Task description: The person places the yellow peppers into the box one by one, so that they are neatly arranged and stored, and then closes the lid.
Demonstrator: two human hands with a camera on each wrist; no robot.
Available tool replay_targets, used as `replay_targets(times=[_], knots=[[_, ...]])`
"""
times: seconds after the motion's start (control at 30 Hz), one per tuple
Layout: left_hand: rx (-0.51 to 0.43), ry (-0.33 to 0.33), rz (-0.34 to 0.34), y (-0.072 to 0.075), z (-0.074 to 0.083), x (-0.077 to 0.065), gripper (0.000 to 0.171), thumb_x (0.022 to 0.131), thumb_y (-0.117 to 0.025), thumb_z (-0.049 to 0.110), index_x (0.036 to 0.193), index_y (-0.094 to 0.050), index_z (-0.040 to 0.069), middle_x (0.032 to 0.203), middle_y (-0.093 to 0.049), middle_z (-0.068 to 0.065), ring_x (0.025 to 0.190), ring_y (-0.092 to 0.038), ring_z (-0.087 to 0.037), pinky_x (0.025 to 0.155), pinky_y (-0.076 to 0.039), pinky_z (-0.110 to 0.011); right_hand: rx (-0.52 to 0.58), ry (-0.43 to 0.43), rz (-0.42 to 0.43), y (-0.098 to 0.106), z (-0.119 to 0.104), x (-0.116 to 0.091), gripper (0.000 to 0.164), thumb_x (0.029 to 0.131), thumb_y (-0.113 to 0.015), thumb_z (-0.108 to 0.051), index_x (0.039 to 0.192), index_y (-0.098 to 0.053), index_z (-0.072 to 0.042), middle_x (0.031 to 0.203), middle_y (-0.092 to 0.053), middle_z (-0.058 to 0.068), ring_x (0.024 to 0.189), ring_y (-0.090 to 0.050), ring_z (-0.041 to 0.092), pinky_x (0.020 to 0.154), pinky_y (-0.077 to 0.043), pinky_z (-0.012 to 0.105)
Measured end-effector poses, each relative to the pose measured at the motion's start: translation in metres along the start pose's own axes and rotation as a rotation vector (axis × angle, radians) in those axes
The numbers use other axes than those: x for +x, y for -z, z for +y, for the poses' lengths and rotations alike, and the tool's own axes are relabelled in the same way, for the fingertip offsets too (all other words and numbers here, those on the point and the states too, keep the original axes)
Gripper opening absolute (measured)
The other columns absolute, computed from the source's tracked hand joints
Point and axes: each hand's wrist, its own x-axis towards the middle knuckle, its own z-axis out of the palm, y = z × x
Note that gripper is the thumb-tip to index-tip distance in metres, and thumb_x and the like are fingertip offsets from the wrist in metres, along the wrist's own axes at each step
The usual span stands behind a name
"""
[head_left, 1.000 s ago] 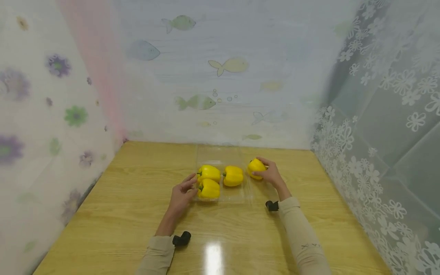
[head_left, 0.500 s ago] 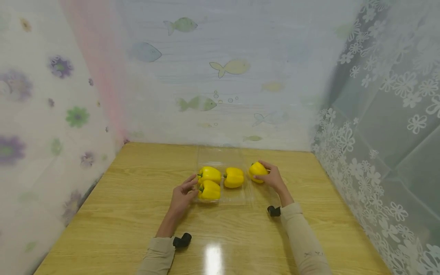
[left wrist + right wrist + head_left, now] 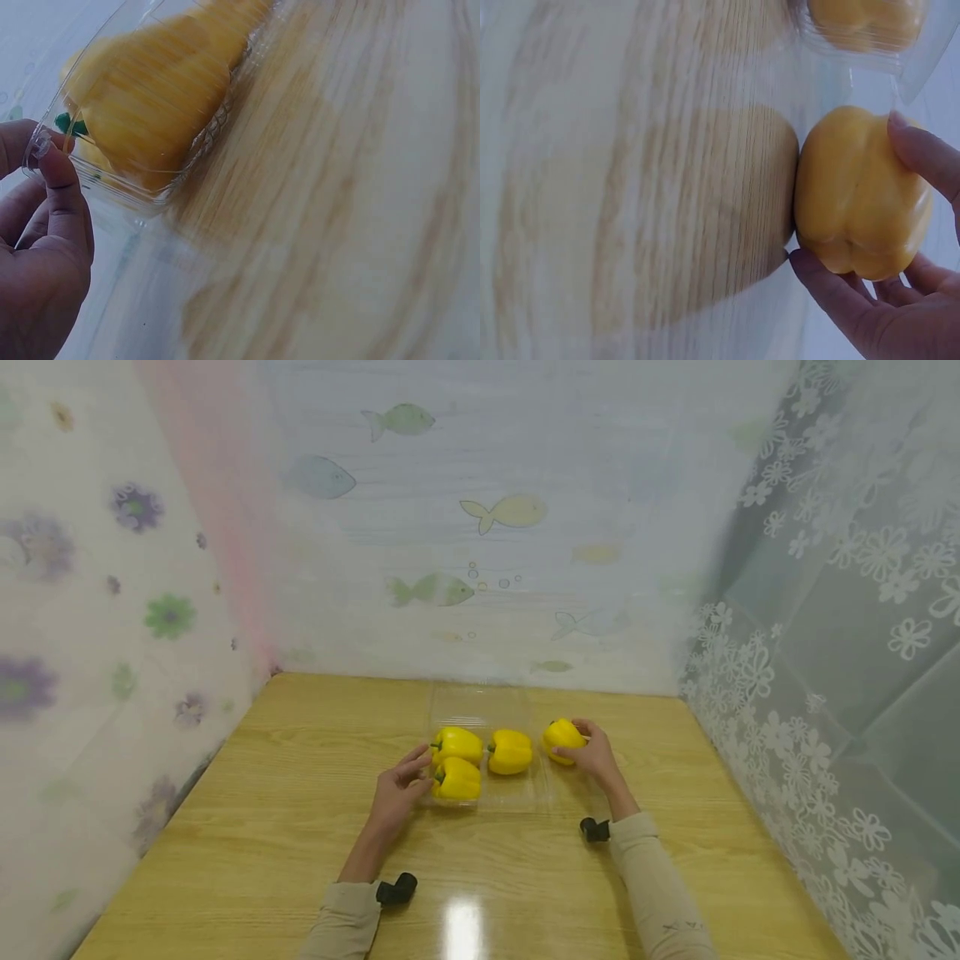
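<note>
A clear plastic clamshell box [image 3: 513, 793] lies unfolded on the table, its lid toward the back wall. Inside it are three yellow bell peppers: a back-left pepper [image 3: 459, 745], a front-left pepper [image 3: 458, 782] and a right-hand pepper [image 3: 511, 752]. My left hand [image 3: 393, 793] pinches the box's left rim between thumb and fingers, beside a green stem [image 3: 71, 124] in the left wrist view. Just right of the box, my right hand [image 3: 600, 758] grips another yellow bell pepper [image 3: 859, 191], thumb on one side and fingers around the other. That pepper sits against the tabletop.
The wood-grain table [image 3: 300, 827] ends at a pale curtain [image 3: 360, 635] printed with fish. Flowered sheets hang along its left and right sides. A black wrist camera [image 3: 397, 889] protrudes from the left cuff, another black camera [image 3: 595, 830] from the right.
The pepper in my right hand has come slightly nearer to me, and the right fingers have shifted a little on it. My left hand stays at the box's rim.
</note>
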Motion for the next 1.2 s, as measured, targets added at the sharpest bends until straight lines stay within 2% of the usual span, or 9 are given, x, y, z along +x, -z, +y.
replay_targets(times=[0.27, 0.47, 0.7, 0.93, 1.2], knots=[[0.015, -0.009, 0.000, -0.0003, -0.0005, -0.0013, 0.039, 0.094, -0.064, -0.008, 0.132, -0.062, -0.009, 0.155, -0.047, -0.016, 0.111, -0.053, -0.023, 0.086, -0.047, -0.015, 0.011, 0.020, 0.000, -0.0027, 0.0003, -0.0024, 0.073, 0.090, -0.078, -0.013, 0.150, -0.040, 0.004, 0.152, -0.041, 0.028, 0.137, -0.042, 0.044, 0.113, -0.036, 0.056], [0.022, 0.014, 0.013, 0.0007, -0.0015, -0.0016, 0.039, 0.093, -0.065, -0.007, 0.132, -0.063, -0.007, 0.155, -0.048, -0.012, 0.107, -0.051, -0.021, 0.084, -0.046, -0.016, 0.012, 0.026, -0.039, -0.0065, 0.0026, -0.0028, 0.073, 0.092, -0.074, -0.013, 0.153, -0.036, 0.002, 0.152, -0.043, 0.027, 0.134, -0.046, 0.043, 0.112, -0.038, 0.055], [0.037, 0.017, 0.004, 0.0002, -0.0006, -0.0002, 0.039, 0.094, -0.065, -0.005, 0.133, -0.063, -0.005, 0.155, -0.048, -0.011, 0.106, -0.051, -0.020, 0.084, -0.045, -0.017, 0.004, 0.013, -0.065, -0.0030, 0.0042, -0.0020, 0.077, 0.094, -0.074, -0.019, 0.156, -0.031, 0.000, 0.155, -0.038, 0.027, 0.138, -0.043, 0.042, 0.114, -0.036, 0.056], [0.018, 0.026, 0.005, -0.0003, 0.0021, -0.0016, 0.038, 0.094, -0.063, -0.008, 0.133, -0.063, -0.008, 0.156, -0.048, -0.012, 0.108, -0.051, -0.022, 0.085, -0.045, -0.016, 0.010, 0.031, -0.083, -0.0012, 0.0048, -0.0013, 0.076, 0.097, -0.068, -0.015, 0.156, -0.025, 0.006, 0.155, -0.034, 0.032, 0.139, -0.039, 0.047, 0.114, -0.033, 0.058], [0.006, 0.007, -0.001, 0.0005, -0.0014, -0.0004, 0.038, 0.094, -0.063, -0.008, 0.132, -0.063, -0.008, 0.156, -0.048, -0.011, 0.112, -0.052, -0.022, 0.088, -0.046, -0.016, 0.068, -0.047, -0.088, 0.0019, -0.0012, -0.0050, 0.080, 0.100, -0.065, -0.026, 0.156, -0.017, 0.007, 0.158, -0.024, 0.033, 0.143, -0.032, 0.047, 0.116, -0.031, 0.059]])
